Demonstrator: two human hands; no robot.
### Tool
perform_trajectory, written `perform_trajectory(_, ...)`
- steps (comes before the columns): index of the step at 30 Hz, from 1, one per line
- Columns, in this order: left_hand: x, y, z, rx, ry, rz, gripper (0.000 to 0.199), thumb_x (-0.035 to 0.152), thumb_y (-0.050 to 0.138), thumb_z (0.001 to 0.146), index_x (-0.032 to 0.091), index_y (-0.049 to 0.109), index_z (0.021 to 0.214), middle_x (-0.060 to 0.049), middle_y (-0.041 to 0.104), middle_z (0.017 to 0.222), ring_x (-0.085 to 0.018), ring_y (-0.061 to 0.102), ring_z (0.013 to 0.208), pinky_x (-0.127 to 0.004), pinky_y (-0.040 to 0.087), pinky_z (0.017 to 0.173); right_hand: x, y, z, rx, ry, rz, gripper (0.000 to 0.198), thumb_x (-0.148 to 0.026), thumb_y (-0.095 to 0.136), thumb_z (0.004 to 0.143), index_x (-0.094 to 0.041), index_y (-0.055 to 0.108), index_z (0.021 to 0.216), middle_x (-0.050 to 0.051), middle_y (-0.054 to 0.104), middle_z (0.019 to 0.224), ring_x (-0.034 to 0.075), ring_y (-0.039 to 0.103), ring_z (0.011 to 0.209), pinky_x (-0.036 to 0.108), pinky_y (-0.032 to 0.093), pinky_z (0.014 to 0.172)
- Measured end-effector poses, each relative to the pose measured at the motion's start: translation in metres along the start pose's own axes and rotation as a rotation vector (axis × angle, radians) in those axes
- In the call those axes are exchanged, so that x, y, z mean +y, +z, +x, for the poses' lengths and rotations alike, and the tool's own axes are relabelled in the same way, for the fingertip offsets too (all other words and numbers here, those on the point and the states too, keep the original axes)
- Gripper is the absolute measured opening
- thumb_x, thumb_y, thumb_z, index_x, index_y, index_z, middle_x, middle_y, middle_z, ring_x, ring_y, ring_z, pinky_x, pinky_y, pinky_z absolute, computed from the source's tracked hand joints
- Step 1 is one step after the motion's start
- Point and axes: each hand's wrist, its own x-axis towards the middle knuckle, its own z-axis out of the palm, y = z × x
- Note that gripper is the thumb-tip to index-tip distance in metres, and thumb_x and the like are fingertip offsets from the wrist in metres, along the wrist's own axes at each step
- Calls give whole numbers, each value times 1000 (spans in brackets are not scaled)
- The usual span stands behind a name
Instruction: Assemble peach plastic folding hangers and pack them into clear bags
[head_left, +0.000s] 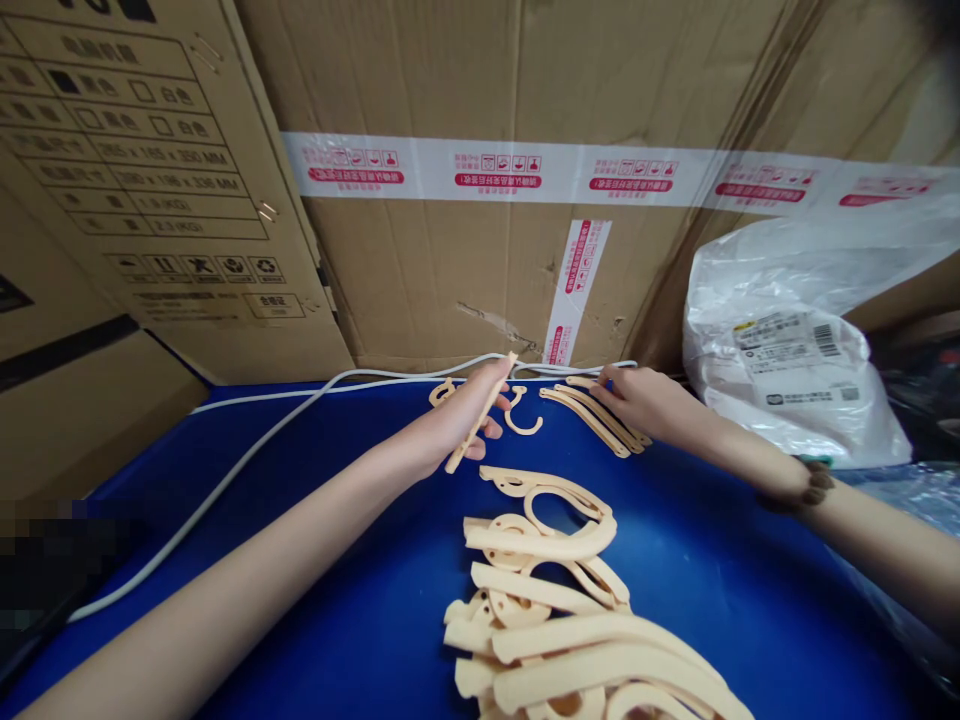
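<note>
My left hand (pixel 454 420) is closed around a cream plastic hanger arm (pixel 480 418), which stands tilted between thumb and fingers above the blue surface. At the back right, the bent fingers of my right hand (pixel 637 398) pinch the end of another cream hanger arm (pixel 579 382), mostly hidden by the hand. Beside it lie a few curved hanger arms (pixel 589 415) in a row. Between my hands rests a cream hanger hook (pixel 525 425). A small ring-shaped piece (pixel 441 393) lies partly behind my left hand.
A pile of cream folding hangers (pixel 555 600) fills the near middle of the blue surface (pixel 360 590). A white cable (pixel 247 455) runs along the back and left. Cardboard boxes (pixel 420 280) stand behind. A white plastic bag (pixel 795 370) sits at the right.
</note>
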Motion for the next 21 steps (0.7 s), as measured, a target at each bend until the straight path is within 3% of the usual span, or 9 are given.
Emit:
perform_trajectory(4, 3, 3, -5, -15, 20, 23, 38, 57, 59, 84, 20, 52, 83, 2, 51, 68, -9, 49, 49, -17, 40, 38, -16, -5, -5, -26, -62, -1, 46, -55, 36, 95, -16, 60, 99, 14, 73, 93, 28, 69, 85, 31, 42, 66)
perform_trajectory(8, 5, 5, -8, 37, 52, 68, 33, 49, 68, 81, 19, 55, 81, 3, 53, 63, -10, 52, 51, -20, 49, 44, -26, -5, -8, -47, -58, -16, 37, -46, 46, 94, -13, 56, 110, 16, 72, 99, 29, 69, 92, 31, 43, 69)
perform_trajectory(14, 2, 5, -8, 51, 75, 88, 29, 44, 70, 82, 19, 55, 81, 4, 53, 60, -9, 52, 47, -22, 51, 43, -32, -2, -10, -56, 33, -50, 43, -42, 45, 95, -8, 54, 119, 19, 71, 103, 31, 68, 96, 33, 47, 71)
perform_trajectory(21, 1, 1, -9, 4, 111, 49, 27, 38, 73, 80, 19, 54, 81, 3, 58, 64, -9, 54, 50, -21, 51, 44, -39, -6, -15, -46, 62, -99, 46, -42, 38, 96, -7, 68, 97, 25, 70, 98, 35, 68, 96, 37, 50, 71)
